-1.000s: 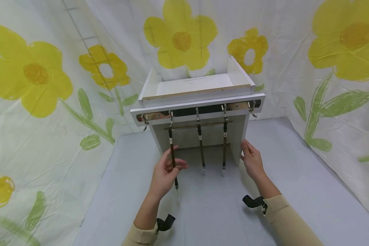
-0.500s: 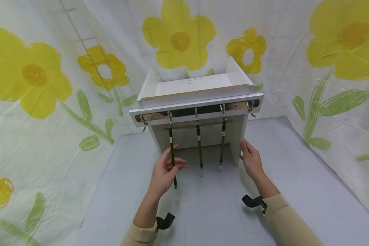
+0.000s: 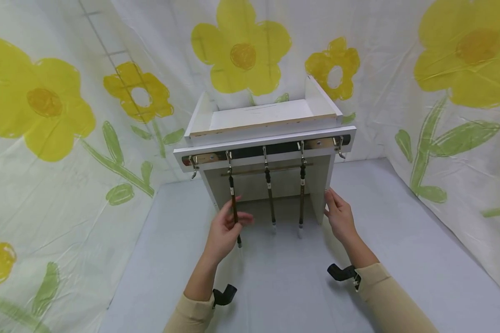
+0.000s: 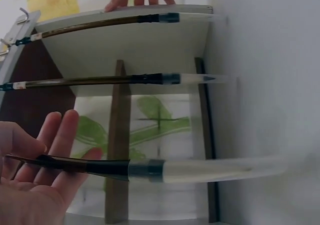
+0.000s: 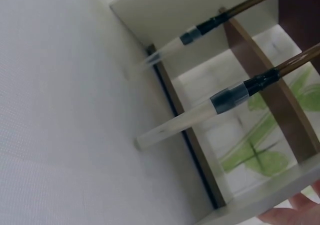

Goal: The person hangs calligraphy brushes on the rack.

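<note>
Three calligraphy brushes hang tip down from hooks on a metal hook rail (image 3: pixel 254 151) along the front of a white shelf unit (image 3: pixel 271 113). My left hand (image 3: pixel 221 235) holds the leftmost brush (image 3: pixel 233 203) by the lower handle, between thumb and fingers. Its pale bristles sit in a clear cap in the left wrist view, pointing away from the palm. To the right hang the middle brush (image 3: pixel 270 196) and the right brush (image 3: pixel 302 196), untouched. My right hand (image 3: pixel 340 216) grips the front edge of the unit's right side panel (image 3: pixel 322 189).
The end hooks, a left hook (image 3: pixel 194 165) and a right hook (image 3: pixel 339 147), carry nothing. A brown crossbar (image 4: pixel 117 140) runs inside the unit behind the brushes. The unit stands on a pale table (image 3: pixel 275 286), before a flower-printed curtain (image 3: pixel 121 37).
The lower end of the leftmost brush has shifted up and back a little in my left hand. The other two brushes sway slightly. My right hand keeps its hold on the panel.
</note>
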Demonstrator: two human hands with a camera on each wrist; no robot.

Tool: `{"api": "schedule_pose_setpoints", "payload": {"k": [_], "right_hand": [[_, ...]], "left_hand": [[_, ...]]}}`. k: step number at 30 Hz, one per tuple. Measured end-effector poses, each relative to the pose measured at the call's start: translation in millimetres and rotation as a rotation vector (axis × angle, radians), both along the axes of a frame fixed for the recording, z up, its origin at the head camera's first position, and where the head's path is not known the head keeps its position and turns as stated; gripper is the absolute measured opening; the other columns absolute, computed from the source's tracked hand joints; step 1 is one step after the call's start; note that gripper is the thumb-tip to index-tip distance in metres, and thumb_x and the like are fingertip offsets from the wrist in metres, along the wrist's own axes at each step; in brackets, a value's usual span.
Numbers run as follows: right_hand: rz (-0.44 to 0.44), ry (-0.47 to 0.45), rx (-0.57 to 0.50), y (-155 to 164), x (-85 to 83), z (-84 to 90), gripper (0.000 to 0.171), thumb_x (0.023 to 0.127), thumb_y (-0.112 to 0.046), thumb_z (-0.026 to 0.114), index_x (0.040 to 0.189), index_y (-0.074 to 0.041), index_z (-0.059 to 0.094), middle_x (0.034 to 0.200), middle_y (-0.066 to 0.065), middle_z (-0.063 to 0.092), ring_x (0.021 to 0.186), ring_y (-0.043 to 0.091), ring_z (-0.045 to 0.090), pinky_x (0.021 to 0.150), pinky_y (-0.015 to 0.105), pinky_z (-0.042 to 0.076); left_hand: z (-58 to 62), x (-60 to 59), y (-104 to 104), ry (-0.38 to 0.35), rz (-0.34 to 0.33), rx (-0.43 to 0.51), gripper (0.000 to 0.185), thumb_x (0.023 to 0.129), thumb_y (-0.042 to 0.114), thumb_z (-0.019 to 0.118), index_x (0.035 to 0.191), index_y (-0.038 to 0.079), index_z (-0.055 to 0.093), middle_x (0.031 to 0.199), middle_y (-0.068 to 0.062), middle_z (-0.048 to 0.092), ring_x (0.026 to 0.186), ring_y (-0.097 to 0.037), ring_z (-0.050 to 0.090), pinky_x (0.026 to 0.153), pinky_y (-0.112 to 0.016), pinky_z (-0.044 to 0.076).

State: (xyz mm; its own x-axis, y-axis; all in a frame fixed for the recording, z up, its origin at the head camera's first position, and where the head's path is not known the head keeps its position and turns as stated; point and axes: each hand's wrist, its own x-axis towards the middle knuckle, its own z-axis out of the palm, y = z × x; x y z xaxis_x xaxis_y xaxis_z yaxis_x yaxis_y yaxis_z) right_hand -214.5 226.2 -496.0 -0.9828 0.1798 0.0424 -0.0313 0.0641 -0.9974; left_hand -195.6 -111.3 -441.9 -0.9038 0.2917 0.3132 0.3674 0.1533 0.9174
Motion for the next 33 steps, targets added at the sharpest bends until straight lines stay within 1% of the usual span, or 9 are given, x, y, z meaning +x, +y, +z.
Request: {"api": "schedule_pose_setpoints", "payload": {"k": [2, 5, 10, 15, 20, 23, 27, 30, 33], "right_hand": [[-0.002, 0.001, 0.007, 1.4, -1.8, -3.1, 0.065, 0.105, -0.053, 0.042, 0.159, -0.020, 0.031, 0.166, 0.002, 0.027, 0.153, 0.029, 0.027, 0.114, 0.055, 0.037], [-0.003, 0.011, 0.015, 3.6, -3.4, -5.6, 0.068, 0.103, -0.057, 0.043, 0.159, -0.021, 0.032, 0.166, 0.002, 0.028, 0.152, 0.028, 0.028, 0.113, 0.055, 0.038], [-0.002, 0.016, 0.017, 5.7, -1.4, -5.3, 0.071, 0.103, -0.058, 0.044, 0.159, -0.018, 0.032, 0.166, 0.003, 0.029, 0.152, 0.028, 0.030, 0.112, 0.052, 0.040], [0.005, 0.018, 0.004, 7.6, 0.5, -4.4, 0.070, 0.103, -0.055, 0.046, 0.159, -0.015, 0.032, 0.165, 0.007, 0.030, 0.151, 0.030, 0.032, 0.111, 0.052, 0.041], [0.020, 0.024, 0.033, 10.2, 3.1, -3.1, 0.072, 0.103, -0.053, 0.049, 0.159, -0.011, 0.033, 0.163, 0.012, 0.033, 0.148, 0.033, 0.036, 0.108, 0.050, 0.044], [0.037, 0.018, 0.069, 13.2, 6.1, -2.5, 0.072, 0.103, -0.053, 0.049, 0.159, -0.010, 0.032, 0.162, 0.013, 0.034, 0.147, 0.033, 0.037, 0.106, 0.046, 0.046], [0.070, 0.008, 0.203, 19.2, 12.3, 2.7, 0.070, 0.104, -0.053, 0.047, 0.159, -0.012, 0.031, 0.162, 0.013, 0.036, 0.144, 0.034, 0.042, 0.105, 0.043, 0.048], [0.103, 0.017, 0.342, 27.2, 19.5, 9.1, 0.068, 0.106, -0.051, 0.045, 0.159, -0.011, 0.031, 0.160, 0.015, 0.038, 0.142, 0.037, 0.045, 0.105, 0.049, 0.048], [0.142, 0.045, 0.486, 37.1, 29.5, 15.0, 0.064, 0.107, -0.046, 0.046, 0.158, -0.009, 0.034, 0.158, 0.018, 0.042, 0.141, 0.040, 0.044, 0.106, 0.056, 0.047]], "left_hand": [[-4.3, -3.9, 0.6, 0.017, 0.002, 0.002, 0.069, 0.092, -0.017, 0.046, 0.148, 0.024, 0.047, 0.110, -0.012, 0.075, 0.106, -0.025, 0.072, 0.093, -0.037, 0.056], [-9.3, -9.4, 1.8, 0.021, 0.015, 0.002, 0.067, 0.093, -0.017, 0.045, 0.147, 0.023, 0.048, 0.112, -0.011, 0.075, 0.109, -0.024, 0.072, 0.091, -0.035, 0.053], [-17.0, -18.1, 2.4, 0.012, 0.031, -0.022, 0.058, 0.094, -0.014, 0.047, 0.142, 0.018, 0.054, 0.110, -0.011, 0.075, 0.109, -0.026, 0.071, 0.086, -0.028, 0.050], [-28.5, -26.4, 2.4, 0.015, 0.022, -0.043, 0.047, 0.096, -0.011, 0.048, 0.138, 0.010, 0.058, 0.111, -0.014, 0.075, 0.110, -0.029, 0.071, 0.088, -0.024, 0.051], [-37.3, -29.7, 1.2, 0.013, 0.026, -0.037, 0.044, 0.099, -0.007, 0.050, 0.137, 0.012, 0.060, 0.113, -0.015, 0.074, 0.112, -0.030, 0.070, 0.088, -0.031, 0.053], [-42.1, -29.6, -1.4, 0.007, 0.029, -0.041, 0.043, 0.099, -0.005, 0.052, 0.138, 0.011, 0.059, 0.118, -0.018, 0.072, 0.115, -0.031, 0.068, 0.095, -0.036, 0.055], [-46.2, -28.2, -10.0, 0.020, 0.049, -0.071, 0.043, 0.100, -0.002, 0.057, 0.142, 0.008, 0.055, 0.128, -0.018, 0.068, 0.120, -0.031, 0.065, 0.102, -0.037, 0.054], [-45.0, -23.6, -20.4, 0.064, 0.053, -0.115, 0.042, 0.100, 0.002, 0.060, 0.141, 0.008, 0.056, 0.132, -0.015, 0.066, 0.121, -0.031, 0.065, 0.103, -0.041, 0.053], [-40.3, -15.9, -34.4, 0.127, 0.052, -0.200, 0.037, 0.100, 0.010, 0.064, 0.137, 0.012, 0.060, 0.130, -0.009, 0.068, 0.119, -0.026, 0.067, 0.102, -0.045, 0.053]]}}
